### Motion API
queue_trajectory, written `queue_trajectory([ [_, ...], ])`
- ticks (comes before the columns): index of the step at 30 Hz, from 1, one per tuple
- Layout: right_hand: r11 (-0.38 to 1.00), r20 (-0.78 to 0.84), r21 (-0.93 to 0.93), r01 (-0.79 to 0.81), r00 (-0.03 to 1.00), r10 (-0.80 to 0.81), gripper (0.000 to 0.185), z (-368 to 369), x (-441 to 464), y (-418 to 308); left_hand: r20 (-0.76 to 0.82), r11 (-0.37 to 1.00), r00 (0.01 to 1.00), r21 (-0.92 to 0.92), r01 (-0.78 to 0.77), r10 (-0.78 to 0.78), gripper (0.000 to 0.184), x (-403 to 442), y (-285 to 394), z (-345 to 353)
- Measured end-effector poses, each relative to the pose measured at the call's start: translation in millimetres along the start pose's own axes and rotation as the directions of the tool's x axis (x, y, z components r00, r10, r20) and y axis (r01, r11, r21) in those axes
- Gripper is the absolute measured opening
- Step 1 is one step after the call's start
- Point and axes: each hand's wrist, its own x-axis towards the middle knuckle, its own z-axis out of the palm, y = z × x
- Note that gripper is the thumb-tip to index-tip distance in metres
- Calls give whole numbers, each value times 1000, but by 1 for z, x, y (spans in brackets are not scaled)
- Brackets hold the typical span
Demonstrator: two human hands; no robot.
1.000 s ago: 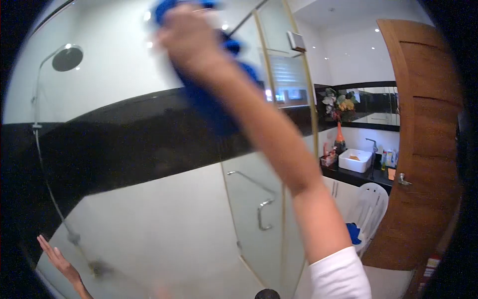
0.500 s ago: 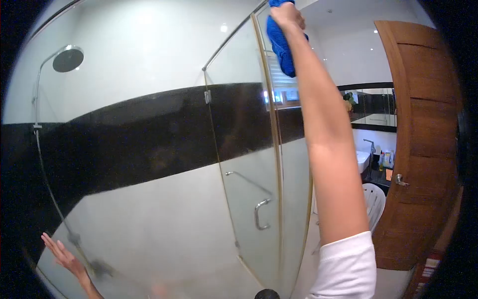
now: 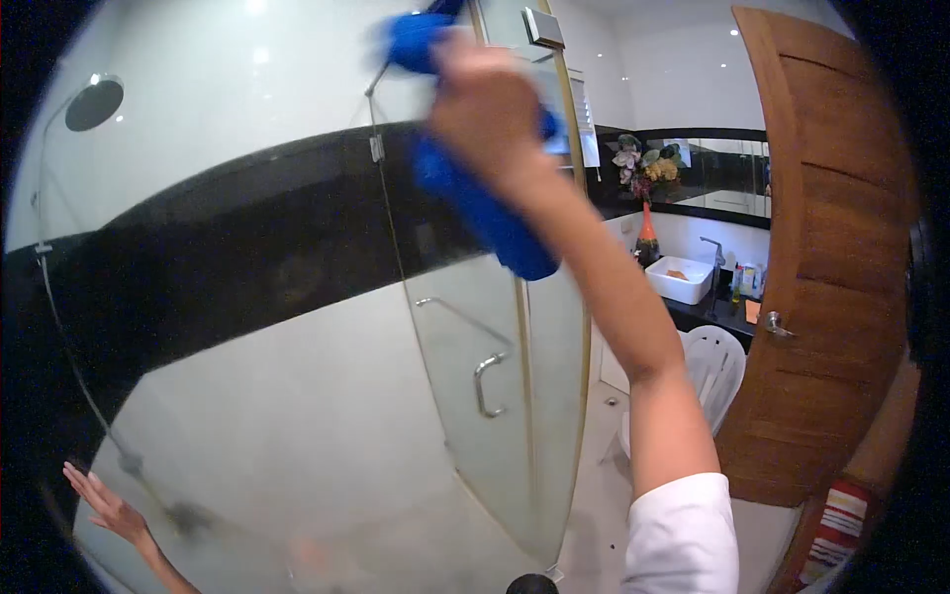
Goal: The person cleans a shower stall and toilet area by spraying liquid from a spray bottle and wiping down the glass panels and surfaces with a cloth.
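Note:
My right hand [image 3: 485, 109] is raised in the upper middle, its fingers wrapped round a bunched blue cloth [image 3: 485, 213]. Both are smeared by motion. Part of the cloth sticks out above the hand, and a longer part hangs below it. Behind them is the clear glass of the shower enclosure [image 3: 297, 436]; whether the cloth touches it I cannot tell. At the lower left, my left hand [image 3: 111, 510] has its fingers stretched out, close to or on the glass.
A glass door with a metal handle [image 3: 485, 386] and a hinge [image 3: 543, 29] stands in the middle. Beyond the glass hangs a shower head [image 3: 95, 103]. To the right are a wooden door [image 3: 841, 247], white chair [image 3: 714, 371], washbasin [image 3: 683, 282], flower vase [image 3: 647, 238] and striped mat [image 3: 836, 530].
My right hand has come down and to the left with the blue cloth. The view has turned right, bringing the basin and vase into sight. My left hand stays outstretched at lower left.

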Motion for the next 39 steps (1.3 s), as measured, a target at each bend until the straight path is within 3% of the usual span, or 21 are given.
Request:
queue_trajectory([
  [3,851,27,-163,-500,860,510,32,-16,-37,108,-20,999,1000,-54,-10,9,53,1,11,-1],
  [4,812,-24,-212,-545,833,553,31,-24,-46,113,-37,997,999,-66,-32,30,53,1,11,-1],
  [6,755,68,-201,-625,760,647,28,-32,-40,115,-56,997,998,-71,-24,21,53,1,9,2],
  [8,839,80,-150,-523,840,538,22,-31,-24,102,-55,998,998,-62,5,-9,52,1,3,5],
  [10,946,-9,-184,-265,963,268,19,-9,-10,79,-50,999,998,-43,21,-24,52,0,-2,7],
  [12,972,-95,-191,-137,988,120,18,2,3,63,-47,999,999,-37,3,-4,52,1,-1,6],
  [16,922,-94,-210,-325,945,312,17,5,19,109,-62,992,996,-108,-68,61,52,3,3,4],
  [18,824,11,-101,-558,827,562,18,-2,24,83,-31,991,997,-114,-72,69,51,4,8,-2],
  [20,879,155,-168,-445,869,470,22,3,-1,49,6,989,998,-135,-60,61,50,1,9,-2],
  [22,995,64,-80,-52,996,58,13,-8,-45,-40,-32,979,998,-195,-65,60,51,5,-2,5],
  [23,1000,-102,17,-16,995,18,8,-1,-65,-80,-43,971,992,-207,-124,118,50,3,-13,9],
  [25,942,-52,303,146,989,-136,4,-41,-106,-140,-41,966,981,-172,-192,188,50,2,-25,11],
  [28,861,138,443,250,930,-341,4,-48,-146,-90,-18,982,991,-132,-135,133,50,5,-10,3],
  [29,954,290,207,219,917,-273,11,-51,-139,-50,-4,989,998,-137,-58,58,50,3,-4,2],
  [30,999,103,35,12,995,-15,19,-51,-117,-18,4,989,998,-135,-56,57,50,4,-5,4],
  [32,899,2,-125,-420,906,423,25,-50,-127,57,-25,986,994,-127,-106,104,51,2,-9,7],
  [34,780,-39,5,-625,780,625,25,-56,-134,66,-9,990,999,-129,-55,54,52,-2,3,3],
  [36,639,-101,-25,-769,638,763,19,-48,-133,24,3,991,1000,-135,-9,10,52,1,3,4],
  [37,525,-41,51,-850,523,851,19,-42,-137,-3,7,990,1000,-141,10,-10,53,1,2,6],
  [38,601,-107,17,-799,596,796,20,-41,-130,-50,11,988,1000,-150,28,-27,54,2,0,8],
  [39,552,54,164,-818,566,823,18,-40,-125,-96,19,987,1000,-160,19,-17,54,4,0,8],
])
